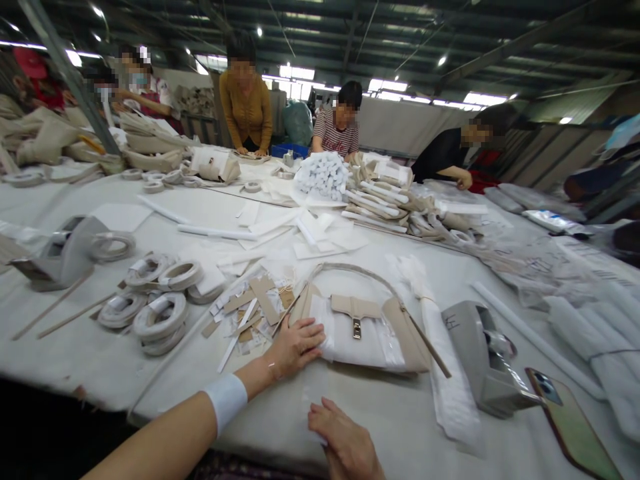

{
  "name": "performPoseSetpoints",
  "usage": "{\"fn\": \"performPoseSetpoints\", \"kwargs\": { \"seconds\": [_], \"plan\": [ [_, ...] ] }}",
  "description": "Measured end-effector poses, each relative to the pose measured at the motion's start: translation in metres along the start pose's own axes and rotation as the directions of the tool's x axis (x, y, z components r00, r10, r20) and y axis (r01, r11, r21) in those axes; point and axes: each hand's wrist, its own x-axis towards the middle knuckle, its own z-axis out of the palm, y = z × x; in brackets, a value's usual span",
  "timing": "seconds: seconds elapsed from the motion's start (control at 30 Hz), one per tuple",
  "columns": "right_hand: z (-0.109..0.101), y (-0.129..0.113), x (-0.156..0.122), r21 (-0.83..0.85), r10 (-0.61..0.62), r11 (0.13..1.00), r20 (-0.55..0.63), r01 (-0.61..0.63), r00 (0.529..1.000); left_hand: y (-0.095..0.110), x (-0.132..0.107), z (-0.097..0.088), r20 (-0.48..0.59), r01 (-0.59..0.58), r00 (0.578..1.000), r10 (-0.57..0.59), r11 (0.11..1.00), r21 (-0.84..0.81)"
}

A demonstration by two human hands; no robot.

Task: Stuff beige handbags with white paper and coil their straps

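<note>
A beige handbag with a metal clasp lies flat on the white table, wrapped partly in white paper and clear film. My left hand, wearing a white wristband, rests open with fingers spread on the bag's left end. My right hand sits near the table's front edge, fingers curled and pinching a strip of clear tape or film that runs up toward the bag.
A grey tape dispenser and a phone lie to the right. Coiled strap rolls and cardboard scraps lie to the left. Piles of white paper rolls and bags fill the middle. Several people work along the far side.
</note>
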Motion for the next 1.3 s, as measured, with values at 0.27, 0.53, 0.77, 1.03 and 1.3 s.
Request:
{"fn": "performPoseSetpoints", "kwargs": {
  "seconds": [0.27, 0.53, 0.77, 1.03, 1.3],
  "plan": [
    [-0.034, 0.011, 0.035, 0.040, 0.179, 0.984, -0.075, -0.176, 0.981, 0.001, -0.001, 0.005, -0.012, 0.017, 1.000, -0.017, 1.000, -0.013],
    [-0.047, 0.080, 0.102, 0.182, 0.562, 0.825, -0.175, -0.534, 0.808, 0.011, 0.000, -0.008, -0.013, 0.027, 1.000, -0.027, 0.999, -0.017],
    [-0.027, 0.136, 0.116, 0.163, 0.637, 0.767, -0.088, -0.620, 0.765, 0.030, 0.017, 0.006, -0.171, 0.275, 0.940, -0.295, 0.952, -0.132],
    [-0.015, 0.168, 0.121, -0.037, 0.493, 0.870, 0.069, -0.492, 0.867, 0.036, 0.038, 0.010, -0.244, 0.418, 0.869, -0.430, 0.903, -0.102],
    [-0.010, 0.180, 0.124, -0.256, 0.532, 0.839, 0.207, -0.480, 0.821, 0.023, 0.049, 0.020, -0.231, 0.388, 0.897, -0.377, 0.922, 0.001]
  ]
}}
